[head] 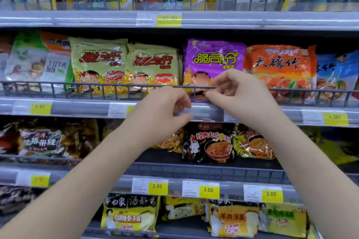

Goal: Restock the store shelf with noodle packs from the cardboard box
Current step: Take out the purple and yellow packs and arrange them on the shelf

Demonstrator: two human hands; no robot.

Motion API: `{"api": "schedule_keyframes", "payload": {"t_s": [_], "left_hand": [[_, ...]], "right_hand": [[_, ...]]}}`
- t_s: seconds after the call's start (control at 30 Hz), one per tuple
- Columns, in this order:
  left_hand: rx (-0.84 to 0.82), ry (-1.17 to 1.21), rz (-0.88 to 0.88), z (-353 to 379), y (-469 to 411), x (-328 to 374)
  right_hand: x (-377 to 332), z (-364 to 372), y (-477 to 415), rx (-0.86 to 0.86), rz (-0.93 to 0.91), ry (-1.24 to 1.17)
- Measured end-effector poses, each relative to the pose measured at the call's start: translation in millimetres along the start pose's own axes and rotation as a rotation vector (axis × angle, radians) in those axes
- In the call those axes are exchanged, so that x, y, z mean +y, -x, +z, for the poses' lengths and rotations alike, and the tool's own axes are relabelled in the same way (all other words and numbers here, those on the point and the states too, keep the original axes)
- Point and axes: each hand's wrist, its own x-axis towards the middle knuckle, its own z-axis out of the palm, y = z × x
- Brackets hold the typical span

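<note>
Upright, purple noodle pack [212,60], glossy crinkled wrapper, yellow lettering, behind rail [97,83].

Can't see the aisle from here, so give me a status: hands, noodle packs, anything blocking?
Left hand and right hand at the shelf rail, holding no pack. Purple noodle pack upright behind rail. Cardboard box not in view. No obstruction.

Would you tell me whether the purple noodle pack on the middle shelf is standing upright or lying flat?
Upright. The purple noodle pack stands behind the wire rail with its printed front facing out and its top edge up.
</note>
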Motion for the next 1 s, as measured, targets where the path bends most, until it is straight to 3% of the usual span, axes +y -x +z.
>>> {"api": "schedule_keyframes", "payload": {"t_s": [0.23,0.53,1.0], "left_hand": [[-0.119,-0.067,-0.132,6.8,62.3,-14.5],[-0.304,-0.097,-0.374,29.2,165.1,-41.9],[-0.412,0.047,-0.473,4.4,297.0,-139.2]], "right_hand": [[5.1,40.9,51.8,-0.269,-0.044,-0.103],[8.7,113.8,121.8,-0.487,-0.12,-0.082],[-51.1,266.1,204.7,-0.614,0.083,-0.089]]}}
